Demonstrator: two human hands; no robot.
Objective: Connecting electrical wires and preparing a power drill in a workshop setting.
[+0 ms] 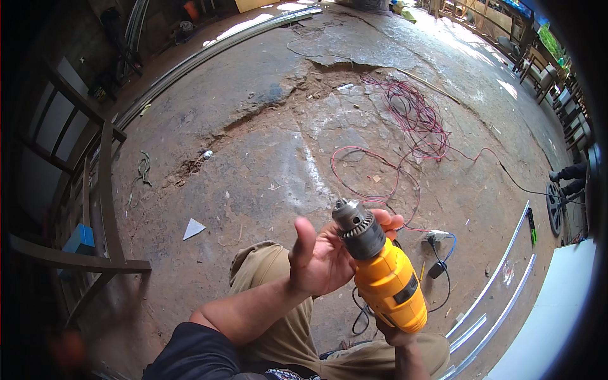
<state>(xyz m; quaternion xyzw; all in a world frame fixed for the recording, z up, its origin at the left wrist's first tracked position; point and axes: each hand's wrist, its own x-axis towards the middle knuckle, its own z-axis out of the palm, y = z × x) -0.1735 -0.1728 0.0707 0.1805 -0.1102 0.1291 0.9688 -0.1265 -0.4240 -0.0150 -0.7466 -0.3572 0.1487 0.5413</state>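
Note:
A yellow power drill (389,285) with a dark metal keyed chuck (358,228) is held above my lap, its chuck pointing away from me and slightly left. My right hand (398,335) is closed around the drill from below, and its fingers are mostly hidden by the yellow body. My left hand (323,259) is beside the chuck with its palm turned up and thumb stretched out. Its fingers pass behind the chuck, and their tips show on the far side. No bit is visible in the chuck jaws.
Tangled red cable (415,114) lies on the cracked floor ahead. A dark plug adapter (437,269) and thin metal strips (494,297) are at right, beside a white panel (548,316). A brown metal frame (111,190) stands left. A white triangular piece (194,228) lies nearby.

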